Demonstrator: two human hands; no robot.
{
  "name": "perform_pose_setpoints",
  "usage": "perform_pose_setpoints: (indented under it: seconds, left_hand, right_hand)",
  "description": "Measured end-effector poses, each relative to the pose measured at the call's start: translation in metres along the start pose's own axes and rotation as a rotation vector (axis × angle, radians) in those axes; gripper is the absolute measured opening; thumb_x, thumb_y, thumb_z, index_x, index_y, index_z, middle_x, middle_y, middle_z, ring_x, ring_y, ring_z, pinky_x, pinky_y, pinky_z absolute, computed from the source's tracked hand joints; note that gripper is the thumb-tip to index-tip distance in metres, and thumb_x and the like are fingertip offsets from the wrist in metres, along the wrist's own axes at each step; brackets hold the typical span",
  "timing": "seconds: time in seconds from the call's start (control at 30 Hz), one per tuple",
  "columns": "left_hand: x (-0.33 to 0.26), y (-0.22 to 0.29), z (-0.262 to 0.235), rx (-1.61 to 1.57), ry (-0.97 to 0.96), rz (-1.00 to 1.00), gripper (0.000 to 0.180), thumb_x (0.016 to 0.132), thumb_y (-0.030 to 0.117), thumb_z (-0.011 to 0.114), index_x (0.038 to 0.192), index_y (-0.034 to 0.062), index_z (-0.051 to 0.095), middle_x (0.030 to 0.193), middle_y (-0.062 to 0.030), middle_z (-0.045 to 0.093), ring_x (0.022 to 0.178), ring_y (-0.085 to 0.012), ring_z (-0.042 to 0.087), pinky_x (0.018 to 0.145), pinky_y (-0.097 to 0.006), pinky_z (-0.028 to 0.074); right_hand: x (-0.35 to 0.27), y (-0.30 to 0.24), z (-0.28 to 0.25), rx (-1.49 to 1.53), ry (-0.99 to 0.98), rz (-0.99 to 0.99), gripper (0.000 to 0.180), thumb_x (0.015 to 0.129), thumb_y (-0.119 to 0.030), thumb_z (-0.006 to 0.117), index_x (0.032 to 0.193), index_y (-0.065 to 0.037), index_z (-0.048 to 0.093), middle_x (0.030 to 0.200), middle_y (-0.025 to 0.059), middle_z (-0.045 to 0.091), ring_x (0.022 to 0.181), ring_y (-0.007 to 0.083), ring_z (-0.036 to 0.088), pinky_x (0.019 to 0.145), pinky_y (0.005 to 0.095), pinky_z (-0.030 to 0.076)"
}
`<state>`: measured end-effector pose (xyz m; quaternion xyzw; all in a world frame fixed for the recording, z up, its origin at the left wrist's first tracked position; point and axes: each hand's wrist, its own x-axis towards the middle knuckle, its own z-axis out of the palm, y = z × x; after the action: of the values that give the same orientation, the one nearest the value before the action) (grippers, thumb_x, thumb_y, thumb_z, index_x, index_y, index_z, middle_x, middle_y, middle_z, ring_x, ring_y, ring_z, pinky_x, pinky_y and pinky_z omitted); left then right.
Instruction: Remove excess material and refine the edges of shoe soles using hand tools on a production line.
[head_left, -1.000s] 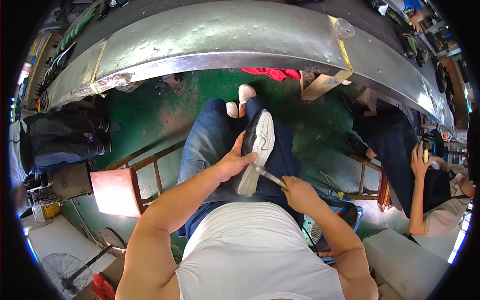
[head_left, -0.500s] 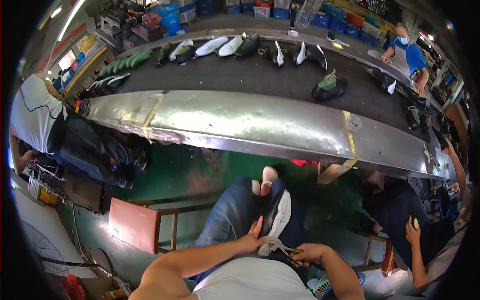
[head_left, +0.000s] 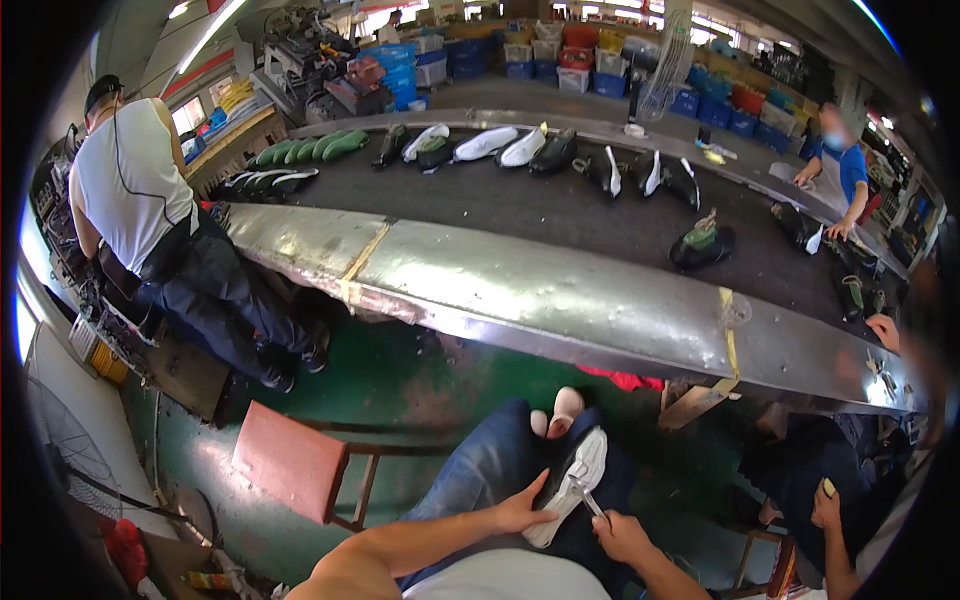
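Leftmost, a person in a white sleeveless top [head_left: 135, 185] stands bent over machinery, back turned. Below, a red-seated stool [head_left: 290, 462] stands on the green floor [head_left: 400, 375]. Across the middle runs a long metal bench [head_left: 520, 290] with a dark belt [head_left: 540, 205] behind it, carrying a row of shoes [head_left: 500, 147] in white, black and green.

Low in the middle, the left hand [head_left: 520, 510] lies along the side of a white shoe [head_left: 572, 485] that rests sole-up on the lap, over blue jeans [head_left: 480, 470]. Its fingers [head_left: 545, 517] are curled loosely about the shoe's edge, grasping it and steadying it. Just right of it, the right hand [head_left: 620, 535] is clenched around a thin metal tool [head_left: 588, 500], whose tip touches the sole near its middle.

I judge the shoe light, with a fairly stiff rubbery sole and a softer upper that would give under a squeeze. The smooth sole could slip, so the sides near the heel or midfoot look the firmest places to hold.

Further right, another person in dark clothes [head_left: 850, 480] sits close by, with 1 hand [head_left: 825, 505] near something small and yellow. A person in blue [head_left: 850, 165] works at the belt's far side.

The shoe's upper is hidden against the lap, the tool's kind is too small to tell, and the right forearm is cut off by the lower edge.
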<state>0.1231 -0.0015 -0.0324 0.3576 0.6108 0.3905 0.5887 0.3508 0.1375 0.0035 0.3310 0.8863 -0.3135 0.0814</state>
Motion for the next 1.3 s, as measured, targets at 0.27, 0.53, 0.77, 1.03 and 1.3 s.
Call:
perform_pose_setpoints:
  seconds: [0.27, 0.53, 0.77, 1.03, 1.3]
  left_hand:
    - [-0.049, 0.104, -0.08, -0.544, 0.042, 0.073, 0.084, 0.093, 0.019, 0.072, 0.158, 0.0045, 0.02, 0.154, -0.0137, 0.04, 0.135, -0.0175, 0.044, 0.111, -0.031, 0.036]
    - [0.08, 0.321, -0.212, -0.009, 0.288, 0.293, 0.083, 0.089, 0.02, 0.074, 0.156, 0.0036, 0.028, 0.142, -0.0169, 0.052, 0.119, -0.0202, 0.057, 0.102, -0.032, 0.045]
    - [0.287, 0.392, -0.267, 1.675, 0.679, 0.461, 0.076, 0.089, 0.027, 0.067, 0.155, 0.0175, 0.031, 0.159, -0.0204, 0.028, 0.141, -0.0464, 0.034, 0.111, -0.059, 0.032]
    - [0.334, 0.364, -0.333, 0.923, 0.749, 0.756, 0.032, 0.093, 0.02, 0.056, 0.122, 0.0104, 0.063, 0.104, -0.0182, 0.072, 0.101, -0.038, 0.067, 0.088, -0.045, 0.053]
    - [0.42, 0.344, -0.489, 0.635, 1.337, 0.302, 0.06, 0.092, 0.038, 0.063, 0.13, -0.0071, 0.054, 0.14, -0.0268, 0.05, 0.133, -0.04, 0.047, 0.112, -0.044, 0.037]
  right_hand:
    - [0.019, 0.022, -0.068, 0.241, 0.433, -0.107, 0.037, 0.085, -0.034, 0.072, 0.104, -0.002, 0.065, 0.085, 0.0167, 0.068, 0.079, 0.038, 0.067, 0.072, 0.0447, 0.053]
    - [0.188, 0.005, -0.216, -0.239, 0.844, -0.538, 0.046, 0.077, -0.035, 0.08, 0.107, -0.005, 0.061, 0.099, 0.01, 0.066, 0.092, 0.0316, 0.061, 0.084, 0.0454, 0.044]
    - [0.281, 0.01, -0.255, -0.194, 0.864, -0.41, 0.044, 0.078, -0.032, 0.079, 0.108, -0.006, 0.061, 0.104, 0.0105, 0.065, 0.098, 0.0313, 0.061, 0.088, 0.0437, 0.042]
    - [0.292, 0.009, -0.258, -0.153, 0.796, -0.381, 0.047, 0.075, -0.031, 0.083, 0.107, -0.007, 0.06, 0.1, 0.0088, 0.066, 0.094, 0.03, 0.062, 0.083, 0.0433, 0.045]
    - [0.293, 0.006, -0.257, -0.134, 0.745, -0.314, 0.048, 0.071, -0.028, 0.085, 0.106, -0.007, 0.061, 0.101, 0.0101, 0.065, 0.096, 0.031, 0.06, 0.085, 0.0432, 0.044]
